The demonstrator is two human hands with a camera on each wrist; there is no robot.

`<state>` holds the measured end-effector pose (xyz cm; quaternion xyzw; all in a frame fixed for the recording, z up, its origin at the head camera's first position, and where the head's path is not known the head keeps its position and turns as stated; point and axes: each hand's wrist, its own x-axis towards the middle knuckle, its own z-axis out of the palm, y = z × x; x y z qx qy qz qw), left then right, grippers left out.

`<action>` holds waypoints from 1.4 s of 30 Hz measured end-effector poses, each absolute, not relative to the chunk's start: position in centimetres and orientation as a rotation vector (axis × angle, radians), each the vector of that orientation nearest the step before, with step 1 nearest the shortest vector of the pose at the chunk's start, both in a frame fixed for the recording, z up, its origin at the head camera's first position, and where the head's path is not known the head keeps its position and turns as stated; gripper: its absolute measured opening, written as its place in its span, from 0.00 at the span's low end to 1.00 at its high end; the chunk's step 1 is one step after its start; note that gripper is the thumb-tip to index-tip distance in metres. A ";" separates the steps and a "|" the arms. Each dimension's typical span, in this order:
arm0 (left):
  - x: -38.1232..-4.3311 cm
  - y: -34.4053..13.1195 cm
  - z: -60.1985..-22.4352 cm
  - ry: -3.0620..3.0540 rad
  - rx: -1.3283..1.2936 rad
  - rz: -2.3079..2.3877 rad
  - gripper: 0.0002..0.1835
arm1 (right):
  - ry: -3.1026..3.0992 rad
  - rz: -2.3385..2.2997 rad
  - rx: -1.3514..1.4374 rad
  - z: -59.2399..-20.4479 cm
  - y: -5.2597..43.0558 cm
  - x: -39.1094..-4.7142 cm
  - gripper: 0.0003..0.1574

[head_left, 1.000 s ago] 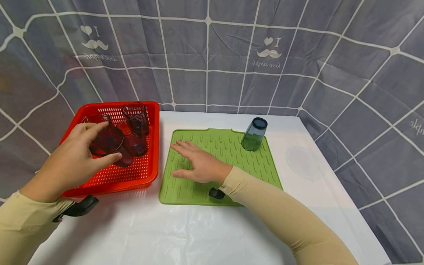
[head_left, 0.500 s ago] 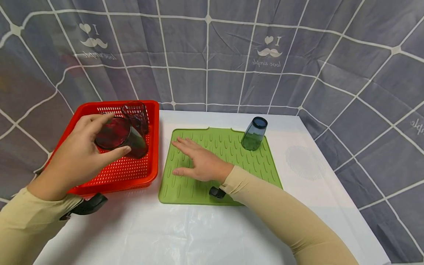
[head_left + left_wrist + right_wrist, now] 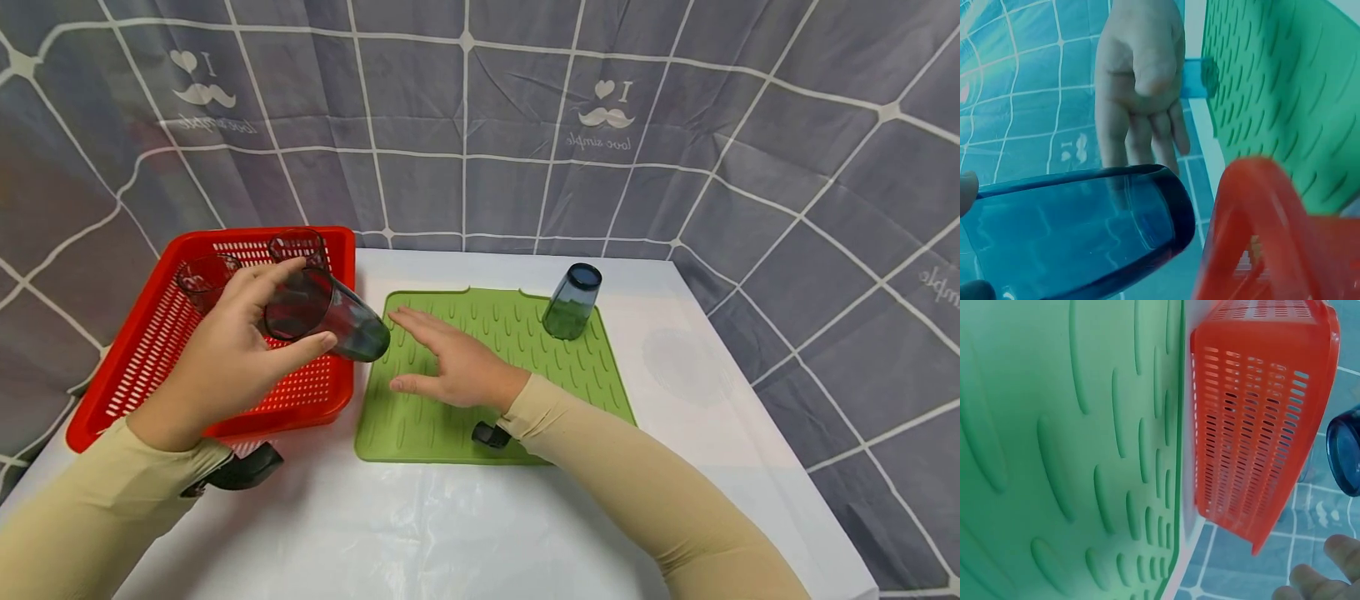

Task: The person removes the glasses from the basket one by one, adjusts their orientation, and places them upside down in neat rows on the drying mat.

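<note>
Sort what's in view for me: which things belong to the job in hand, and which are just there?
Seem part of the job:
- held glass, in the left grip
- red basket
- glasses inside it
- green mat
- glass standing on the mat

Probably just there:
- white table
- grey patterned cloth behind
- black wrist gear

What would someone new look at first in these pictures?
Probably the bright red basket at the left of the head view, with glasses inside. Next comes the dark glass, tipped sideways in the left hand. Then the green mat in the middle, with a bluish glass standing near its back right corner.
</note>
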<state>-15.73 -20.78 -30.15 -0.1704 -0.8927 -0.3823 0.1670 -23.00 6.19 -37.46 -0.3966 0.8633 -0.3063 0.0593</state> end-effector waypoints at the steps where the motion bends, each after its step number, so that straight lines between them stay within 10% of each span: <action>1: -15.7 -20.6 -30.3 -2.536 -0.497 -1.099 0.46 | 2.611 -0.936 -1.199 -37.5 6.2 -23.0 0.57; 42: -16.8 -18.1 -33.3 -2.508 -0.554 -1.778 0.37 | 2.423 -1.504 -1.014 -38.0 7.0 -22.6 0.55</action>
